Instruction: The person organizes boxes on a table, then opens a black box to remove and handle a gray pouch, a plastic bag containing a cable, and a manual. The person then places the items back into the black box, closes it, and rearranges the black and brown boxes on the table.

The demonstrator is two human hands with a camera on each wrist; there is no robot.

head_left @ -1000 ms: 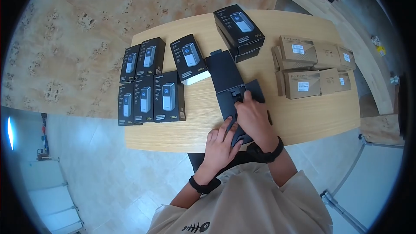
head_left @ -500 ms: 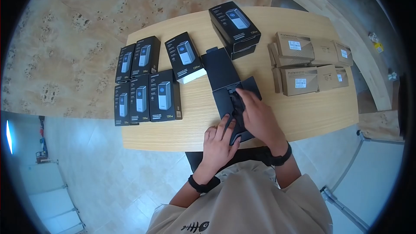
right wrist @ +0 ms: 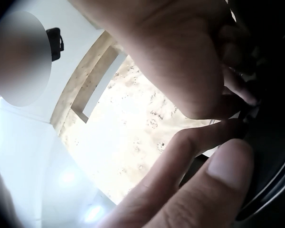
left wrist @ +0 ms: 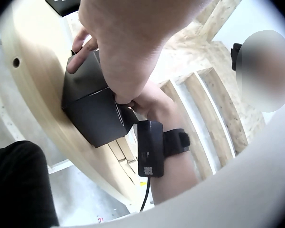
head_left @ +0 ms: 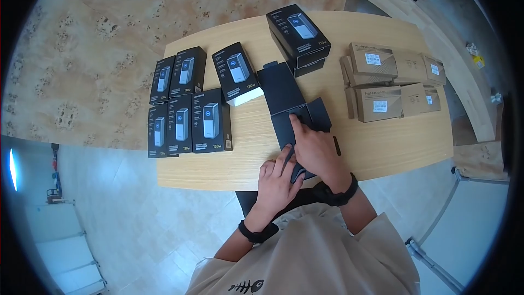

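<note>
In the head view, an opened black box (head_left: 280,130) lies at the table's near edge. Its long lid flap (head_left: 281,88) folds away from the person, and a side flap (head_left: 319,114) sticks out to the right. The left hand (head_left: 277,183) grips the near end of the box. Over the opening, the right hand (head_left: 314,150) presses inside with a straight index finger; its palm hides most of the contents. The left wrist view shows the box's dark outer faces (left wrist: 97,118), with left fingers (left wrist: 82,61) along one edge.
Several printed black boxes (head_left: 210,120) stand at the left of the wooden table (head_left: 245,169). Another printed box (head_left: 234,71) is near the lid flap, and two stacked ones (head_left: 299,30) sit behind. Several brown cartons (head_left: 380,104) are piled at the right.
The right hand worked at a dark piece in the opening, lifted slightly to the right, then came back left with its index finger pointing into the box. The left hand stayed in place.
</note>
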